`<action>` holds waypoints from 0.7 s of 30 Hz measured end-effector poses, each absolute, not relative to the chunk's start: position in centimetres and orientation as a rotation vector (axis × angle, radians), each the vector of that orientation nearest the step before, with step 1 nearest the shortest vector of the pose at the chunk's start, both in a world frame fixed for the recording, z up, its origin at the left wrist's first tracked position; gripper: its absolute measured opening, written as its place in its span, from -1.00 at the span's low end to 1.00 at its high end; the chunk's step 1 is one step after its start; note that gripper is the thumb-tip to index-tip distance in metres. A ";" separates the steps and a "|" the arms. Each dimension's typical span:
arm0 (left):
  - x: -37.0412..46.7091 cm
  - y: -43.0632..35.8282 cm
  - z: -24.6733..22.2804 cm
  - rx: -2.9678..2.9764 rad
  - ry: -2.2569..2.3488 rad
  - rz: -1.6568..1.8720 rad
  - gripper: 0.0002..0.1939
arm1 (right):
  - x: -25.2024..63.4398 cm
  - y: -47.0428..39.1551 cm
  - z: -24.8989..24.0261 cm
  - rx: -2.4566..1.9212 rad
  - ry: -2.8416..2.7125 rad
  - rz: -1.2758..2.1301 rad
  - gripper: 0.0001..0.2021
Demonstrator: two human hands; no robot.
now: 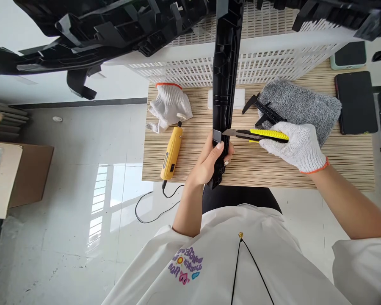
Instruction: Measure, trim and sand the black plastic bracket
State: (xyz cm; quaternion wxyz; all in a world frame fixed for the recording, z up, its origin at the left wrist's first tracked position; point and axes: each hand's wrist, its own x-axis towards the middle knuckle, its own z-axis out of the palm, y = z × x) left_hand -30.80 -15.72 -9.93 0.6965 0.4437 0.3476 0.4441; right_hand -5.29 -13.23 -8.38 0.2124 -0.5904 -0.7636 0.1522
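My bare left hand [208, 163] is wrapped around the lower end of a long black plastic trim piece [222, 80], which runs upright in view toward the basket. In a white knitted glove with an orange cuff, my right hand [295, 144] grips a yellow and black utility knife [263, 134]. Its blade is out and points left, with the tip at the edge of the trim piece, just above my left thumb. Whether the blade is cutting into the plastic I cannot tell. Beyond my right hand, a black caliper [266, 111] rests partly on a grey cloth [300, 103].
A yellow rotary tool [172, 152] with a cord and a white glove [171, 106] lie on the left of the wooden table [190, 163]. Behind stands a white slotted basket [273, 63] with black plastic parts [123, 34] jutting over it. A phone [355, 101] lies at right.
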 end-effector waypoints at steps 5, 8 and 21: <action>-30.9 -15.6 -10.2 0.989 0.746 0.993 -0.70 | -5.2 -13.1 -8.5 -1.573 -2.181 0.316 -0.52; -30.9 -15.5 -10.5 0.999 0.724 1.004 -0.72 | -5.1 -13.1 -8.5 -1.566 -2.206 0.323 -0.52; -30.9 -15.5 -10.3 1.000 0.723 0.990 -0.81 | -5.2 -13.2 -8.2 -1.567 -2.232 0.337 -0.60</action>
